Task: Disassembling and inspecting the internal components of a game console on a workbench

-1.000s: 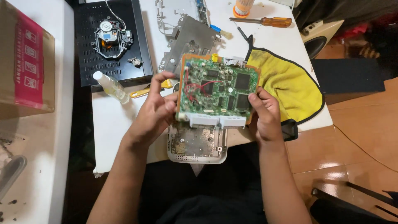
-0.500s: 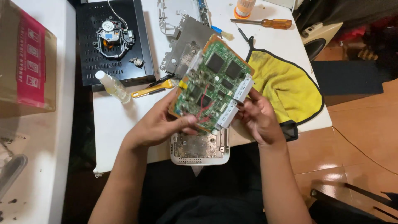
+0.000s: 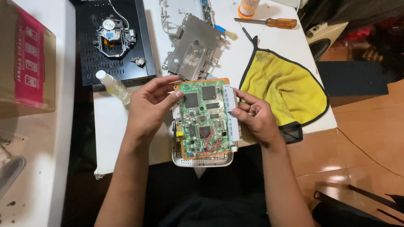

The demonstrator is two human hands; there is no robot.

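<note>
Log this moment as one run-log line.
left hand: holds circuit board | right hand: grips its connector edge | under board: grey casing

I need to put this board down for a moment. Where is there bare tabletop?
Bare white tabletop lies under the left hand, between the small clear bottle and the table's near edge. A narrower strip runs between the metal shield and the yellow cloth. The far edge, around the screwdriver, is crowded.

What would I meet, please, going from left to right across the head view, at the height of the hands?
Cardboard box → clear bottle → left hand → green circuit board → right hand → yellow cloth.
</note>
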